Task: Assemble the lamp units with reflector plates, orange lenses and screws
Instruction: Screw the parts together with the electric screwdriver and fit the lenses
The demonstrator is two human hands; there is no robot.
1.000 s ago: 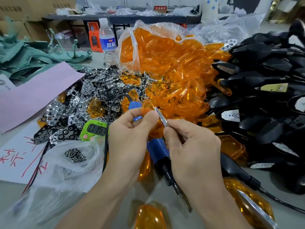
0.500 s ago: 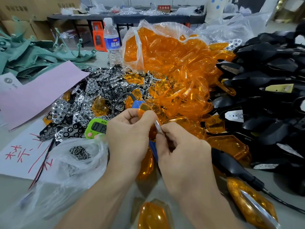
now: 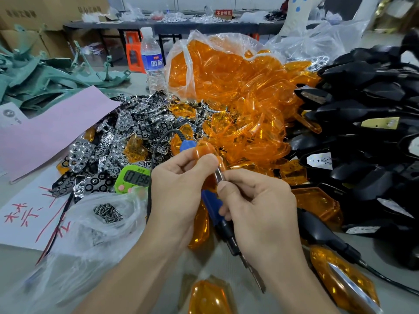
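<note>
Left hand [image 3: 181,196]: grip clamped on one orange lens [image 3: 205,148], held above the table [image 3: 167,282]. Right hand [image 3: 260,211]: grip pinched tight on a thin silver strip [image 3: 218,175], tip meeting the lens edge. Judgement: steady the lens and seat the strip squarely before reaching for the blue electric screwdriver [image 3: 212,205] lying beneath.

Left hand [image 3: 181,191] pinches orange lens [image 3: 205,148]; right hand [image 3: 260,207] pinches thin metal piece [image 3: 218,175] against it, above blue screwdriver [image 3: 212,206].
</note>
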